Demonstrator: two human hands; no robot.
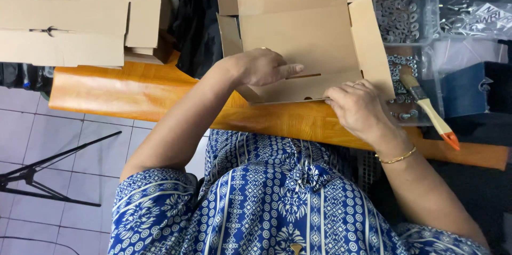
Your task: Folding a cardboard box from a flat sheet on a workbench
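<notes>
head view, a flat-cut cardboard box [298, 42] lies half-folded on the orange wooden counter [133, 92], its near edge level with the counter's front edge and its side flaps standing up; the left hand [261, 67] rests flat on the front panel, fingers held together and extended toward a narrow slot [303, 76]; the right hand [358, 107] is curled over the near right corner, fingertips pinching the panel's edge; risk, as a judgement: the box sits at the counter's front edge, so uneven pressure may slide it off or crease the panel away from its score line, and the raised right flap stands just beside the containers, so a swing of it may tip them; a stack of flat brown box blanks [69, 15] lies at far left, overhanging the counter; a clear plastic tub of metal washers [399, 12] stands to the right, touching the box flap; a second clear tub [469, 10] with a white printed label lies beyond; a paintbrush [426, 107] with pale handle and orange tip rests across a lower clear tray of nuts [402, 87].
</notes>
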